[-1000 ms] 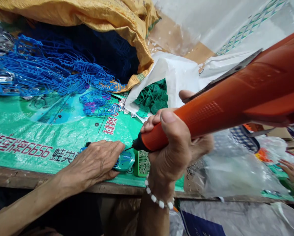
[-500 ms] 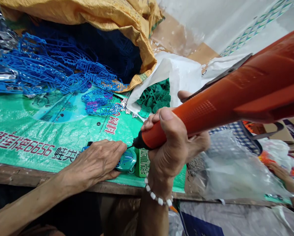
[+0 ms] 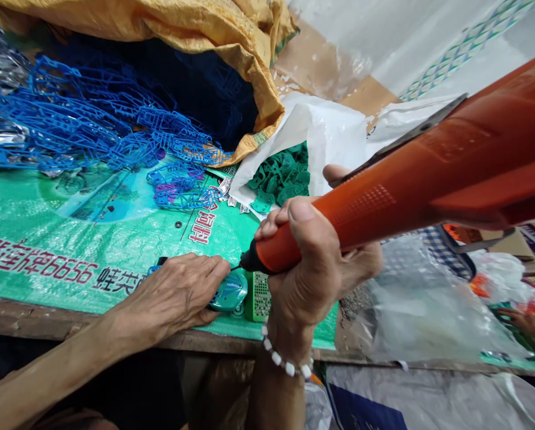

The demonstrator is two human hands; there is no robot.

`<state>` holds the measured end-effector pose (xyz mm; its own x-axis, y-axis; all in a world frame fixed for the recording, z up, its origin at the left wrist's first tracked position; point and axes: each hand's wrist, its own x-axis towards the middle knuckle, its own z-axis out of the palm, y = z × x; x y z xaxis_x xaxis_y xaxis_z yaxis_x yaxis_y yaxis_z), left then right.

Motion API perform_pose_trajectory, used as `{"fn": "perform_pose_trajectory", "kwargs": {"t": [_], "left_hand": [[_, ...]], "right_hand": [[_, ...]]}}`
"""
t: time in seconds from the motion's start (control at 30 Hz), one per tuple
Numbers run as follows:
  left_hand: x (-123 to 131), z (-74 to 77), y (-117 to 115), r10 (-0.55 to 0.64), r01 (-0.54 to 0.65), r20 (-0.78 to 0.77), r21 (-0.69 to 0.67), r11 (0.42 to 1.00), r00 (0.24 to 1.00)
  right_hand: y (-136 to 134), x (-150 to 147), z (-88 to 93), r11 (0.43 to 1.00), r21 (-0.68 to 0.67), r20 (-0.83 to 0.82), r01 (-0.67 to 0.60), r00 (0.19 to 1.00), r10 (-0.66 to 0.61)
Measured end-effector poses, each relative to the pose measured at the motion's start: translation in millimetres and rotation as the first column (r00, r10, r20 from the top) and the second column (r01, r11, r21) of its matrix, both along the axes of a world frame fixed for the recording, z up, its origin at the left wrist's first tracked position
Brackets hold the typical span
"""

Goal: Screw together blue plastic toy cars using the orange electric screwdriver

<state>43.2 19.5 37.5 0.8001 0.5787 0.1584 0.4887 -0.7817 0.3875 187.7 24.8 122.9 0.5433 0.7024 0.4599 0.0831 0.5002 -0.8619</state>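
My right hand [image 3: 310, 257] is wrapped round an orange electric screwdriver [image 3: 411, 161] with a black nose, tilted down to the left. Its thin bit points at a small teal-and-blue toy car [image 3: 230, 292]. Over that car lies my left hand [image 3: 182, 286], closed on it and pressing it to the green sheet near the table's front edge. Fingers cover most of the car, and the bit's very tip is hidden by them. Just right of the car stands a green perforated tray [image 3: 261, 297], partly behind my right wrist.
Blue plastic frames [image 3: 83, 119] spill from a yellow woven sack [image 3: 267, 89]. A white bag [image 3: 334, 125] holds green plastic parts [image 3: 283, 176]. Small screws [image 3: 356, 301] lie beside a clear plastic bag [image 3: 420, 304]. Another person's hand [image 3: 529, 322] is at the far right.
My hands, the screwdriver and the toy car stay almost in place. At the far right, the other person's hand has shifted, and something green now shows near it.
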Motion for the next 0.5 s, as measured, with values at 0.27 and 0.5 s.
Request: {"fn": "perform_pose_trajectory", "kwargs": {"t": [0.27,0.5], "left_hand": [[-1.0,3.3,-0.4,-0.011,0.011,0.008,-0.030,1.000,1.000],[-2.6,3.4,1.7,-0.037,0.040,0.044,-0.079,0.996,0.998]], "right_hand": [[-3.7,-1.6,-2.7,0.999,0.041,0.030,0.030,0.999,-0.031],[-4.2,-0.1,-9.8,0.996,0.068,0.182,0.059,0.981,-0.070]]}}
